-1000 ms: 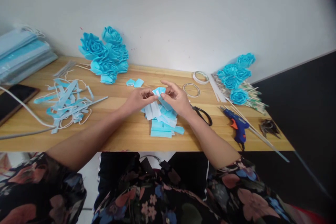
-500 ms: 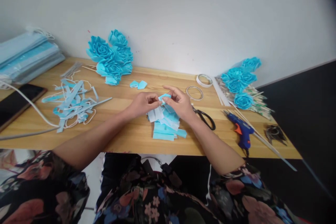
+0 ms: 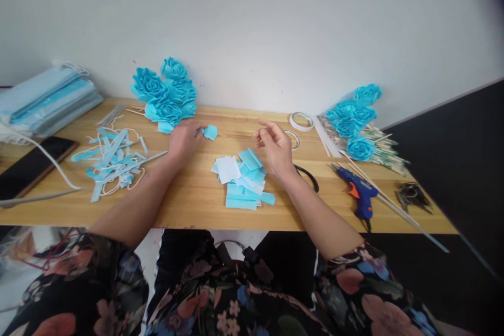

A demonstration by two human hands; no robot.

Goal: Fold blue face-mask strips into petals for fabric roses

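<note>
My left hand (image 3: 186, 140) is at the back left of the table, its fingers closed at a small blue fabric petal (image 3: 205, 132), mostly covered by the hand. Touching or overlapping this is another blue petal (image 3: 211, 132). My right hand (image 3: 275, 147) hovers over the right side of a loose pile, fingers apart and loosely curled, with nothing seen in them. That pile holds blue cut pieces (image 3: 242, 197) and a white-faced piece (image 3: 228, 169). Black scissor handles (image 3: 311, 177) show partly behind my right wrist.
Blue fabric roses (image 3: 167, 92) stand at the back left, more roses (image 3: 350, 115) at the right. Cut strips and ear loops (image 3: 114, 160), a phone (image 3: 35, 165) and stacked masks (image 3: 51, 97) are left. Tape rolls (image 3: 301, 121), a glue gun (image 3: 360, 189) and sticks (image 3: 401, 212) lie right.
My hands have parted. The left has moved left and away from me to the petals; the right has let go of the blue piece and stays above the pile. The view has shifted slightly.
</note>
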